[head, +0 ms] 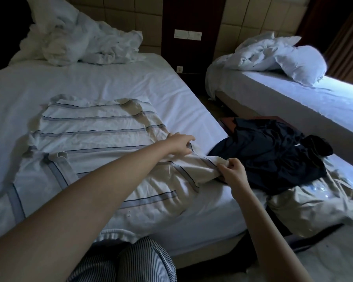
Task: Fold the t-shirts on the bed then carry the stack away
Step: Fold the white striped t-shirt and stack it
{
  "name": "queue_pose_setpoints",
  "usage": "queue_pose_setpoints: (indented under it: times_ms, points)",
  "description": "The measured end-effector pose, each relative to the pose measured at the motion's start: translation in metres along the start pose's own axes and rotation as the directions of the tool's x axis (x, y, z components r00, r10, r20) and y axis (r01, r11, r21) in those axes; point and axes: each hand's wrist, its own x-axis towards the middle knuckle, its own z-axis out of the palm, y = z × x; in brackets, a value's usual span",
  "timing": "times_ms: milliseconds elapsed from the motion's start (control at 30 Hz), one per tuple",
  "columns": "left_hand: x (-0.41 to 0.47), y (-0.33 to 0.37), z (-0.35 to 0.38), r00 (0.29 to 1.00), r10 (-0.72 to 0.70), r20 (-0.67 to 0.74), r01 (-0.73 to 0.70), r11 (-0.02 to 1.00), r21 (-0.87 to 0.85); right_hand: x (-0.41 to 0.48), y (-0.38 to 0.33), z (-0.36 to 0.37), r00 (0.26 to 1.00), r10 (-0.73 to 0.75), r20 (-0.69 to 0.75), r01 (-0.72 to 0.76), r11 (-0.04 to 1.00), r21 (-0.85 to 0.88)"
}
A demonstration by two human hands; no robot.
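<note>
**Centre of frame.** A white, soft-knit t-shirt with thin grey-and-navy stripes [94, 139] is lying spread and creased on the white-sheeted bed [110, 82]. One end is bunching up toward the mattress's right edge.

**Left hand.** My left hand [179, 144] is resting on the shirt's right-hand border. Its fingers are nearly straight and slightly apart, pressing the cloth flat rather than gripping it.

**Right hand.** My right hand [232, 169], right of centre, is pinching the bunched fold. Its fingers are curled together and clamped on the fabric.

**Handling.** I am judging the shirt to be light, limp and not slippery. It is likely to sag and wrinkle wherever it is unsupported. I am therefore favouring holds at firm points such as seams, shoulder and hem corners, with both hands keeping the edge taut.

**Right of frame.** A crumpled dark navy garment [273, 151] is sitting just beside the pinched fold. A rumpled beige garment [314, 204] is lying below it, toward the lower right.
</note>
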Motion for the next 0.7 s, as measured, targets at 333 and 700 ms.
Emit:
queue_pose_setpoints:
  times_ms: [333,700]
  points:
    - [-0.028,-0.029,-0.027,0.973,0.007,-0.23,-0.129,0.845,-0.519,-0.049,-0.037,0.032,0.983,-0.185,-0.016,0.182,0.947,0.265]
    - [-0.14,-0.155,-0.026,0.927,-0.296,-0.231,0.149,0.854,-0.498,-0.111,-0.019,0.096,0.587,-0.68,0.439,0.789,0.602,-0.123]
